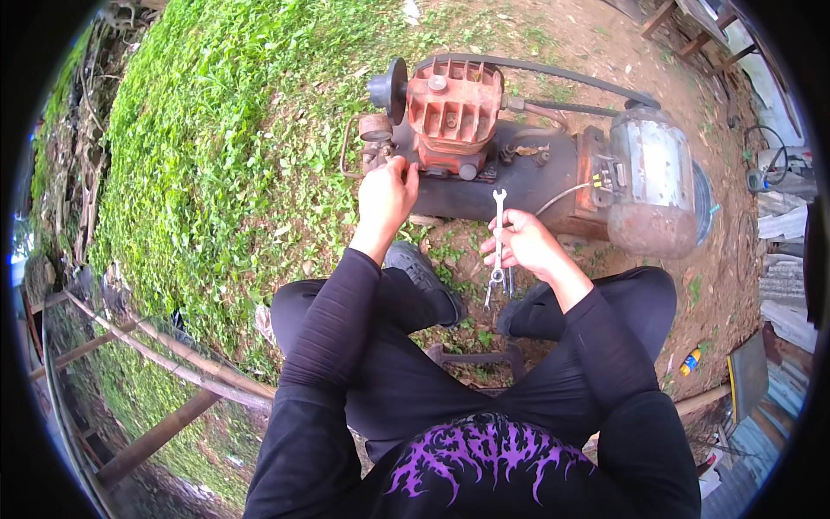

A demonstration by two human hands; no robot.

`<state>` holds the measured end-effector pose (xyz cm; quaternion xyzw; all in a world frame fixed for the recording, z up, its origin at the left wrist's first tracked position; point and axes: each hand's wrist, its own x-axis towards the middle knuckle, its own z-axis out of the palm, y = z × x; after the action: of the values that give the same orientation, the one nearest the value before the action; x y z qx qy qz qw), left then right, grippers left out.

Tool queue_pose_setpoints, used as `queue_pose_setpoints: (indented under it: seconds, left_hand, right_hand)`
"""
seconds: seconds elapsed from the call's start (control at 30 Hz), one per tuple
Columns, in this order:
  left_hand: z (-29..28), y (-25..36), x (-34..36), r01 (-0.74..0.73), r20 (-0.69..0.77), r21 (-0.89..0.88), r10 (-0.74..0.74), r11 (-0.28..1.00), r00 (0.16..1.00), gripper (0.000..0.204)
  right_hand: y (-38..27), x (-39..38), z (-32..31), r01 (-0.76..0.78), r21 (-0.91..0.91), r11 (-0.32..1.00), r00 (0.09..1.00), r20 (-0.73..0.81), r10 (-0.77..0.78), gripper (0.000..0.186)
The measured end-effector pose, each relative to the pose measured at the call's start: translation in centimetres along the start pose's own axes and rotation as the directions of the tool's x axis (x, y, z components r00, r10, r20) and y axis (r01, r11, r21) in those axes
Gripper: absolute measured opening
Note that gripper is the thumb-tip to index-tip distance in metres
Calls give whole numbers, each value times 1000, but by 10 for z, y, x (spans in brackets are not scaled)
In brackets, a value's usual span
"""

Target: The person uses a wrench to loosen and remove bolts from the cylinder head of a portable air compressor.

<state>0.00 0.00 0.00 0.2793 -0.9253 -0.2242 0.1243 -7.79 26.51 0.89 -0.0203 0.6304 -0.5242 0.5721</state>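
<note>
In front of me lies an old air compressor with a dark tank (445,197) and a rusty red finned pump head (454,95). My left hand (387,197) is closed at the pump's left base, just below a round gauge (375,128); what its fingers grip, if anything, is hidden. In my right hand (526,245) a silver combination wrench (499,208) is held upright, its open jaw pointing toward the tank. More wrench ends (494,281) hang below those fingers, and how they are joined cannot be made out.
A grey, rust-stained electric motor (653,177) sits at the tank's right end, linked by a black belt (553,71). Green weeds (225,138) cover the left ground. Metal sheets (782,277) lie far right, and a yellow bottle (690,362) lies on the dirt.
</note>
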Motion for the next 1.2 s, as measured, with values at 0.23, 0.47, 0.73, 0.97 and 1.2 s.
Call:
queue_pose_setpoints:
  seconds: [0.23, 0.47, 0.73, 0.97, 1.2]
  left_hand:
    - [39, -43, -69, 475, 115, -177, -461, 862, 880, 24]
    - [103, -112, -97, 683, 126, 101, -690, 724, 713, 13]
    - [174, -140, -115, 734, 133, 167, -752, 659, 645, 11]
    - [234, -149, -118, 631, 269, 48, -618, 775, 739, 14]
    - [236, -127, -120, 557, 197, 250, -605, 792, 772, 16]
  right_hand:
    - [2, -6, -4, -20, -1, 1000, 999, -42, 20, 16]
    - [-4, -8, -19, -49, -61, 997, 994, -97, 43, 17]
    - [-11, -23, -29, -58, -282, 958, 978, -207, -2, 22]
    - [-10, -36, -36, -105, -221, 970, 968, -246, 49, 20]
    - [-12, -30, -38, -125, -244, 962, 961, -271, 56, 21]
